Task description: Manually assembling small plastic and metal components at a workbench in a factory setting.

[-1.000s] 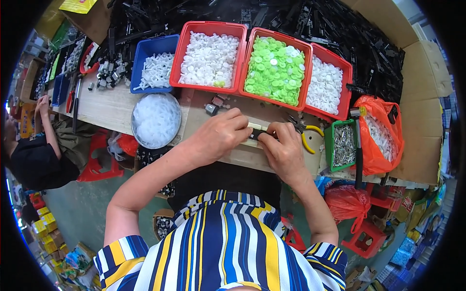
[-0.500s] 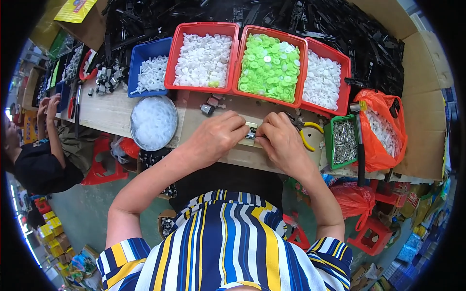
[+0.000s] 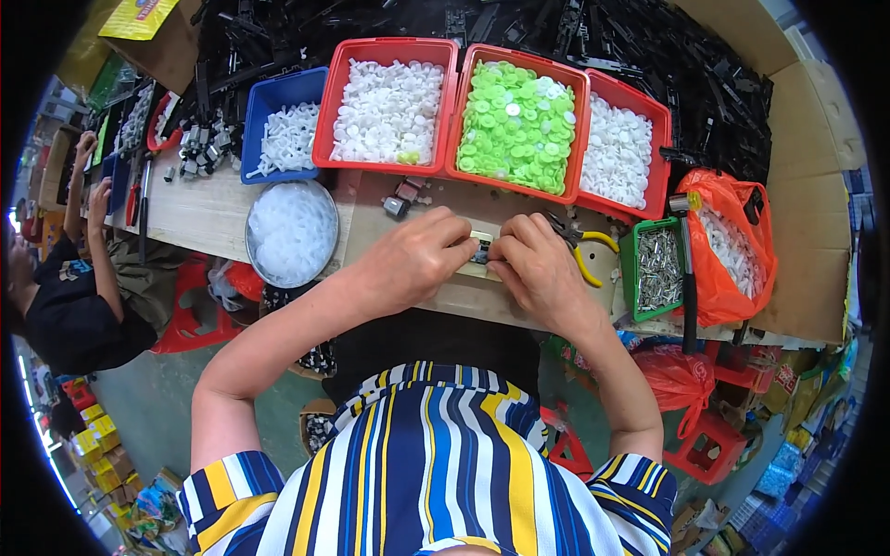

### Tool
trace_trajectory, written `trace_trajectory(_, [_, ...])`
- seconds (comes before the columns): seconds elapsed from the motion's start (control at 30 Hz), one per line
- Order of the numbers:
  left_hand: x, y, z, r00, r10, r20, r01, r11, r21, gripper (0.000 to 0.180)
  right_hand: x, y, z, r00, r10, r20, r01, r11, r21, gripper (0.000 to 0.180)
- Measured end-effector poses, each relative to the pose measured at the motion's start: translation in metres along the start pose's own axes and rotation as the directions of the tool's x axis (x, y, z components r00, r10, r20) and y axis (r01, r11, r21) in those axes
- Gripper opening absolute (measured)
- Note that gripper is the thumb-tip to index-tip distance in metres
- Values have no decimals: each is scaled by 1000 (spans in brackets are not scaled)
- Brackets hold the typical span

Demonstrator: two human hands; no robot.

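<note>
A small black part with a pale, shiny piece (image 3: 480,248) lies between my two hands, low over the table's front. My left hand (image 3: 419,256) is closed, thumb and fingertips pinching the part's left end. From the other side my right hand (image 3: 538,261) grips its right end, fingers bent and pressed together. Both hands hide most of the part, so its kind is not plain. Just beyond my left hand is a small silver motor-like piece (image 3: 397,206) with a reddish part beside it. Yellow-handled pliers (image 3: 593,259) rest by my right hand.
Red bins of white pieces (image 3: 357,162) and green discs (image 3: 513,188) stand behind my hands, beside a blue bin (image 3: 248,139). A round bowl (image 3: 252,250) sits left; a green tray (image 3: 643,278), hammer (image 3: 689,296) and orange bag (image 3: 742,306) right. Black parts (image 3: 640,46) heap behind. A co-worker (image 3: 83,296) sits left.
My hands stay almost in place on the small part, and my left elbow has swung slightly outward. The co-worker at the left has raised one hand higher.
</note>
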State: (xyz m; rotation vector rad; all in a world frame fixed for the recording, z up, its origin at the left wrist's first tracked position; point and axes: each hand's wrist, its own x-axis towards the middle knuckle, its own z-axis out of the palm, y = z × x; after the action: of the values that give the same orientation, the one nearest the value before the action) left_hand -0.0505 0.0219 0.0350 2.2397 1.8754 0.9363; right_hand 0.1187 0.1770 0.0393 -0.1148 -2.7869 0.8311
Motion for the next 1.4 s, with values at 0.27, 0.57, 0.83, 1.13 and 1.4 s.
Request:
trace_trajectory(0.27, [0, -9, -4, 996, 0, 92, 9, 995, -96, 39, 0, 7, 0, 1000, -13, 14, 13, 998, 58, 14])
trace_trajectory(0.57, [0, -7, -1, 994, -19, 103, 26, 997, -72, 35, -5, -1, 5, 997, -78, -22, 72, 978, -197, 12])
trace_trajectory(0.83, [-20, 4, 12, 999, 40, 1, -40, 995, 96, 37, -11, 9, 14, 976, -184, -120, 155, 963, -219, 14])
trace_trajectory(1.13, [-26, 7, 17, 999, -1, -48, 5, 997, 76, 39, -15, 8, 8, 985, -128, -113, 125, 992, -35, 17])
trace_trajectory(1.4, [5, -39, -40, 918, -264, -298, 278, 960, 6, 16, -85, 34, -79, 828, 296, -477, -425, 886, -188, 17])
